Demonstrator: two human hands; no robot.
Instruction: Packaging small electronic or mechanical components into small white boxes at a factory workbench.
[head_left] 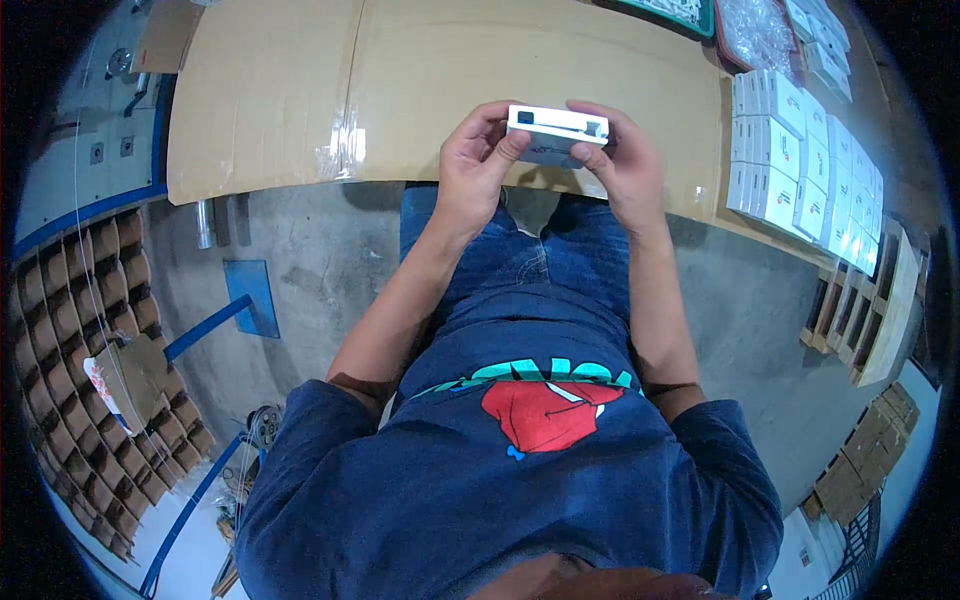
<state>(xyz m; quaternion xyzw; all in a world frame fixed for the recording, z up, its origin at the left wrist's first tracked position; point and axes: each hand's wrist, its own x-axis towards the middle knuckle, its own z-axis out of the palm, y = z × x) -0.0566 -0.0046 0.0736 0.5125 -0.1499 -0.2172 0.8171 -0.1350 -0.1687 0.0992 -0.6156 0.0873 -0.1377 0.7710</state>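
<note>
Between my two hands I hold a small white box (556, 146) above the near edge of the cardboard-covered table. Its narrow end faces up toward me and looks partly open, with a dark square thing showing at the left inside. My left hand (478, 160) grips the box's left side, thumb on the front face. On the right side my right hand (622, 165) grips it the same way, its thumb near the lower right corner. The fingers behind the box are partly hidden.
Flattened cardboard (430, 70) covers the table. Stacked white boxes (785, 165) stand at its right. Behind them are a green tray (690, 18) of small white parts and a red tray (722, 50) of clear plastic bags. A wooden pallet (860, 310) lies below right; cardboard dividers (80, 330) stand left.
</note>
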